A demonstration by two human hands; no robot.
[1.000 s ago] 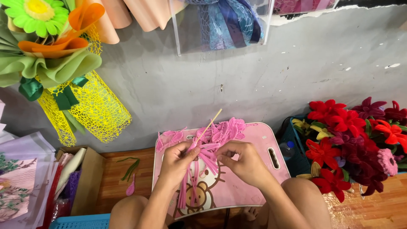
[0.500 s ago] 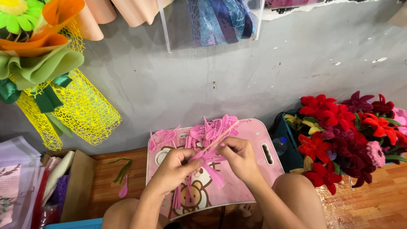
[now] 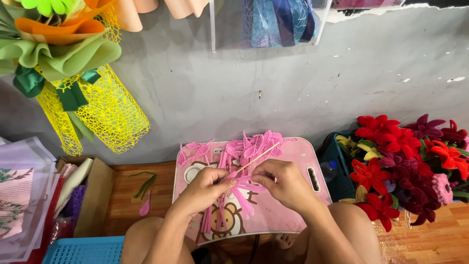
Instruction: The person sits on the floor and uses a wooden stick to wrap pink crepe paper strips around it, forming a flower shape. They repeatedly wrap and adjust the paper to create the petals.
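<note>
My left hand (image 3: 205, 188) and my right hand (image 3: 281, 183) meet over a pink lap table (image 3: 312, 159) that rests across my knees. Both pinch a pink fuzzy petal piece (image 3: 242, 182) fixed on a thin wooden stick (image 3: 259, 156), which slants up to the right. A pile of pink fuzzy petal loops (image 3: 244, 146) lies at the table's far edge. More pink strands (image 3: 217, 215) trail down the table under my hands.
A basket of red, maroon and pink fuzzy flowers (image 3: 405, 166) stands at the right. A yellow mesh bouquet wrap (image 3: 93, 112) hangs on the grey wall at the left. Below it are a cardboard box (image 3: 95, 195), stacked papers (image 3: 24, 190), a blue crate (image 3: 83, 250) and a green stem (image 3: 144, 183) on the wooden floor.
The view has shifted a little downward and to the right. My hands stay together on the pink piece, and the stick has tilted lower toward the right.
</note>
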